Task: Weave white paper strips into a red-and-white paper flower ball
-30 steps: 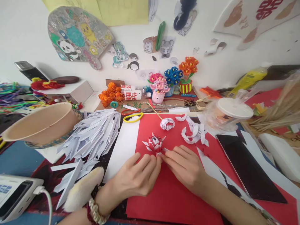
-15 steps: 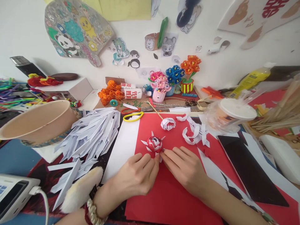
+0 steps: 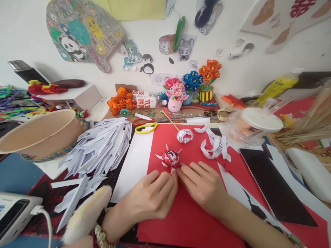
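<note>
A red and white folded paper flower (image 3: 171, 158) with pointed white petal tips sits above the red paper sheet (image 3: 181, 213). My left hand (image 3: 155, 194) is closed at its lower edge, thumb and forefinger pinching the near side. My right hand (image 3: 203, 182) also pinches at the flower's lower right, its fingertips almost meeting the left ones. What exactly lies between the fingertips is mostly hidden. Just beyond is a white paper flower (image 3: 185, 136) with a wooden stick (image 3: 171, 120) as its stem.
Folded white paper strips (image 3: 103, 148) are heaped at left beside a tan bowl (image 3: 38, 131). Curled paper scraps (image 3: 213, 146), a dark tablet (image 3: 276, 186) and a lidded cup (image 3: 258, 124) stand at right. Yellow-handled scissors (image 3: 146, 128) lie beyond the sheet.
My left hand has shifted slightly right and turned a little at the flower's base. My right hand and the flower stay nearly in place. The whole view has moved slightly.
</note>
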Demonstrator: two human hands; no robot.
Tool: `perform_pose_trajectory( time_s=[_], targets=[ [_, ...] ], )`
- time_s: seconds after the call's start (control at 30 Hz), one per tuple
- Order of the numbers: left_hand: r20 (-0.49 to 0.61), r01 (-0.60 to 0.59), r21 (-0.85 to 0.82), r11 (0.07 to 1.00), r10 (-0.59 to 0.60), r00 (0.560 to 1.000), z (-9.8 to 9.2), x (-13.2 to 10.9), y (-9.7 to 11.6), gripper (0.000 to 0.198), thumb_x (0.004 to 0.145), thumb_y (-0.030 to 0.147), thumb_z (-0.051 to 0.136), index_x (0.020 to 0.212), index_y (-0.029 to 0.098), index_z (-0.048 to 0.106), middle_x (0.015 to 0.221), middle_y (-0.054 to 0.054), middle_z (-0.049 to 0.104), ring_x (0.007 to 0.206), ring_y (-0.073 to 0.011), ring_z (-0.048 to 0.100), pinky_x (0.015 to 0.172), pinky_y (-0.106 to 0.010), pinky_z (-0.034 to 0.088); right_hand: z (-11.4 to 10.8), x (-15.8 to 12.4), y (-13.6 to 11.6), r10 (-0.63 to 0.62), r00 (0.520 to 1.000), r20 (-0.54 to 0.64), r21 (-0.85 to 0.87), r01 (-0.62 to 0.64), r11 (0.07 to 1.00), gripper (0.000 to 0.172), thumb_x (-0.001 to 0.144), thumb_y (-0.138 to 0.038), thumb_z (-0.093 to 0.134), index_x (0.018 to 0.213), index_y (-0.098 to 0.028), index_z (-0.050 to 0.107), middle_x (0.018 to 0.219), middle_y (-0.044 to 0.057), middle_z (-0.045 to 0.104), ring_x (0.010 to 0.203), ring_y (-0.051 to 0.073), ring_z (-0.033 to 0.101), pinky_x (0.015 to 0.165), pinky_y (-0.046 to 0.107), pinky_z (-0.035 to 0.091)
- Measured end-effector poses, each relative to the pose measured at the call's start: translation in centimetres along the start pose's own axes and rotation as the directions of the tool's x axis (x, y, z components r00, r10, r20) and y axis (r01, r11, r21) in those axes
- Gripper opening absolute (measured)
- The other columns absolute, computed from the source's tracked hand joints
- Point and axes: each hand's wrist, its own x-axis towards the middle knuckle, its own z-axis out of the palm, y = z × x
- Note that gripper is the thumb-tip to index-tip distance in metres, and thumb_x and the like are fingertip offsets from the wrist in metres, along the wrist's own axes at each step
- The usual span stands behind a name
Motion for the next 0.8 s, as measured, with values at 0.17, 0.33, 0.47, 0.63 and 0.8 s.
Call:
perform_pose_trajectory(
  time_s=[0.17,0.33,0.47,0.63,0.8],
  targets=[
    [-0.03,-0.048,-0.019,0.999,0.047,0.998,0.14,0.06,0.14,0.026,0.089,0.001,0.044,0.097,-0.002,0.068,0.079,-0.013,0.067,0.059,-0.0165,0.052,0.048,-0.03,0.038,-0.13,-0.06,-0.01,-0.026,1.0,0.002,-0.028,0.026,0.999,0.033,0.089,0.004,0.055,0.064,-0.012,0.069,0.068,0.009,0.066,0.063,0.018,0.048,0.056,0.034,0.032],
    [-0.016,-0.038,0.027,0.999,0.039,0.999,0.04,0.02,0.28,0.025,0.09,0.002,0.045,0.098,-0.001,0.068,0.081,-0.013,0.067,0.061,-0.0162,0.053,0.051,-0.031,0.039,-0.15,-0.07,-0.06,-0.022,1.0,-0.01,-0.026,0.021,0.999,0.035,0.089,0.003,0.052,0.064,-0.013,0.07,0.067,0.008,0.067,0.062,0.018,0.046,0.056,0.034,0.032],
    [-0.053,-0.015,0.011,1.0,0.016,0.998,-0.04,0.02,0.17,0.021,0.091,0.007,0.05,0.101,0.0,0.068,0.082,-0.01,0.065,0.069,-0.0167,0.054,0.057,-0.032,0.039,-0.25,-0.07,0.07,0.038,0.999,-0.011,0.028,-0.038,0.999,0.028,0.09,0.001,0.054,0.071,-0.01,0.071,0.065,0.007,0.067,0.059,0.017,0.046,0.056,0.033,0.033],
    [-0.084,0.03,0.032,0.999,-0.028,0.996,0.05,-0.01,0.24,0.02,0.089,0.009,0.054,0.101,0.002,0.069,0.091,-0.011,0.066,0.075,-0.0174,0.055,0.06,-0.033,0.037,-0.41,-0.07,0.06,0.056,0.997,-0.044,0.071,-0.053,0.996,0.022,0.09,0.001,0.058,0.075,-0.01,0.07,0.065,0.007,0.067,0.057,0.016,0.049,0.056,0.032,0.034],
    [-0.119,0.032,0.072,0.997,-0.023,0.993,0.13,-0.2,0.54,0.019,0.089,0.009,0.053,0.097,0.004,0.069,0.089,-0.013,0.067,0.071,-0.0173,0.054,0.056,-0.032,0.036,-0.33,-0.11,-0.08,0.043,0.998,-0.035,0.051,-0.041,0.998,0.026,0.089,0.0,0.057,0.07,-0.013,0.068,0.062,0.005,0.064,0.057,0.017,0.046,0.055,0.033,0.033]
  ],
)
